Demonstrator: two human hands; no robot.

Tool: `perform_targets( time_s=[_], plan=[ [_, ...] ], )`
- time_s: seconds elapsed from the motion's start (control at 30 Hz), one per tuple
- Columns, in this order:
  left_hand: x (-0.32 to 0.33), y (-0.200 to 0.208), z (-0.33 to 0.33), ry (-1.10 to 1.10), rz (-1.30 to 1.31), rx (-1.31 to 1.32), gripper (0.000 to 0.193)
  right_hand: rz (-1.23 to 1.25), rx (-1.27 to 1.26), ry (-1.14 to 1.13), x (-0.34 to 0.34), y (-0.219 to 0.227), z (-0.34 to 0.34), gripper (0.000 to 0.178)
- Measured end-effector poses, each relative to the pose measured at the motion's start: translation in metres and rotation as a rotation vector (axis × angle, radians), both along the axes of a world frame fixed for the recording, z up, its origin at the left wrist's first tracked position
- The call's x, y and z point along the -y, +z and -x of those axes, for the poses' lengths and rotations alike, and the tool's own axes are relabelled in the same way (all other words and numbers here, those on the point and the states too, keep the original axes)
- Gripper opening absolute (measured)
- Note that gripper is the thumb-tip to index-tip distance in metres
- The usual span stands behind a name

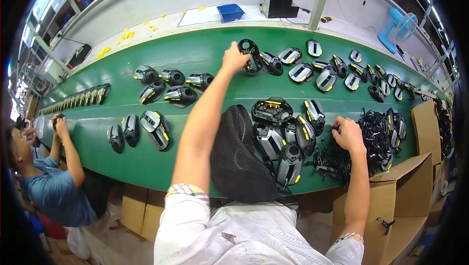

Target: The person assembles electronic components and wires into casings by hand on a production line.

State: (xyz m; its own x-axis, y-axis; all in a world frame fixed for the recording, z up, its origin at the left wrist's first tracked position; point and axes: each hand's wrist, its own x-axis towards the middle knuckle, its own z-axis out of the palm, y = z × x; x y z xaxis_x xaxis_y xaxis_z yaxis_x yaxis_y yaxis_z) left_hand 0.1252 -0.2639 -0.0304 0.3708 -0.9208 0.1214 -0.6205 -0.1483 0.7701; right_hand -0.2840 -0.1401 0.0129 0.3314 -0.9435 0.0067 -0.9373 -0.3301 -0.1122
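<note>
My left hand (235, 58) reaches over the green worktable and grips the edge of a black plastic housing (249, 49), whose hollow inner side shows. Right beside it lies another grey-and-black housing (271, 64) with yellow trim. My right hand (349, 134) rests at the left edge of a heap of small black plastic parts (372, 135). Its fingers are curled down, and whatever they pinch is too small to make out. Between my arms sits a cluster of silver-and-black housings (291, 160), one of them turned with its open inside (272, 111) upward.
Several more housings (327, 78) spread over the far right, with others (156, 128) at left. Open cardboard boxes (408, 187) stand at the near right. A black mesh cap (239, 152) hides part of the table. At far left a co-worker (53, 182) handles a part. A blue tray (230, 12) and fan (398, 25) stand behind.
</note>
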Motion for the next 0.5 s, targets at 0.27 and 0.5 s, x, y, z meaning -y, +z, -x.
perform_targets(
  time_s=[0.27,0.5],
  plan=[
    [-0.141,0.059,0.037,-0.740,0.251,-0.937,0.023,0.430,0.520,-0.051,0.001,0.023,0.019,0.011],
    [-0.193,0.041,0.087,-0.932,0.086,-1.236,0.044,-0.547,1.701,0.383,-0.068,0.026,-0.103,0.014]
  ],
)
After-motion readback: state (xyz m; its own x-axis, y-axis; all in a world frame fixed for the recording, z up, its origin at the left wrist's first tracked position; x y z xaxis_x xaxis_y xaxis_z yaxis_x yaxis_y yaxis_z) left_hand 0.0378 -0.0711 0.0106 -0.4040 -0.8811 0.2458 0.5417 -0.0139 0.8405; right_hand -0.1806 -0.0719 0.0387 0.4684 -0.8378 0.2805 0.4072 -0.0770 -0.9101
